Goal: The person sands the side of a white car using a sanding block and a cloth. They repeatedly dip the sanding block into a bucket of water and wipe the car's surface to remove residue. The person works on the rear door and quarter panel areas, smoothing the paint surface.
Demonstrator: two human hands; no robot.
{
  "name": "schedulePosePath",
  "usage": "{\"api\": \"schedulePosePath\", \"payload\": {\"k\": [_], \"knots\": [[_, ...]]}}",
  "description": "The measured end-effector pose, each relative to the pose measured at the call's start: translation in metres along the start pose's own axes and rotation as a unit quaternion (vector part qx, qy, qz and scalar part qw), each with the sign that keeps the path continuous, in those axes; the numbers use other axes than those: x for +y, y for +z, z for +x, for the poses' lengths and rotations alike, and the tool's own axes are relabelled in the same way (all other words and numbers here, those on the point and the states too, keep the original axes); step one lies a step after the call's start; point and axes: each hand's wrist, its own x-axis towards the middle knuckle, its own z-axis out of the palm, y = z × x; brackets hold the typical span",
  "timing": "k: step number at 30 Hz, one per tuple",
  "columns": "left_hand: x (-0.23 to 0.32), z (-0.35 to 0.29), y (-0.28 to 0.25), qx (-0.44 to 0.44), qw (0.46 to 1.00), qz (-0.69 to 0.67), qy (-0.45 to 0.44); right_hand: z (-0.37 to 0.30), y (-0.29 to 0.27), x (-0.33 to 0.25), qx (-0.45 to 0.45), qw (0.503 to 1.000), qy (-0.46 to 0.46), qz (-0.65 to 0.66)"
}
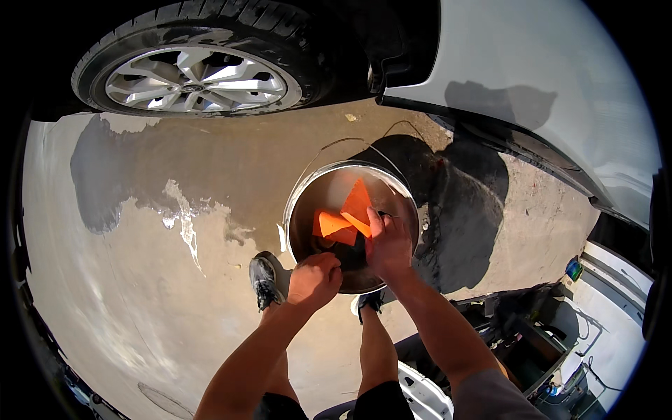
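A round metal bucket (290,203) with a thin wire handle stands on the ground in front of my feet. Inside it shows a bright orange cloth-like piece (358,203), flat-sided and pointed at the top. My right hand (389,243) reaches over the bucket, with thumb and fingers closed on that piece's right edge. Left of it lies another orange fold (334,227); whether the two are joined, I cannot tell. My left hand (316,278) is curled closed at the bucket's near left rim. Its fingertips are turned away, so anything in them is hidden.
A car wheel (192,87) with a silver rim stands beyond the bucket, beside a pale car body panel (539,77). Wet patches (105,182) darken the concrete at left. My shoe (263,280) is close to the bucket. Dark and white gear (539,343) lies at lower right.
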Motion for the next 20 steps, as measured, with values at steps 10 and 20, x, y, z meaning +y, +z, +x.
{"api": "schedulePosePath", "payload": {"k": [10, 20], "knots": [[0.035, -0.015, -0.002, 0.044, 0.712, -0.686, -0.146, -0.056, -0.052, -0.062, -0.047, 0.974, -0.067, 0.212], [-0.021, -0.015, -0.019, -0.030, 0.662, -0.726, -0.183, -0.020, -0.046, -0.034, -0.262, 0.658, 0.348, 0.614]]}}
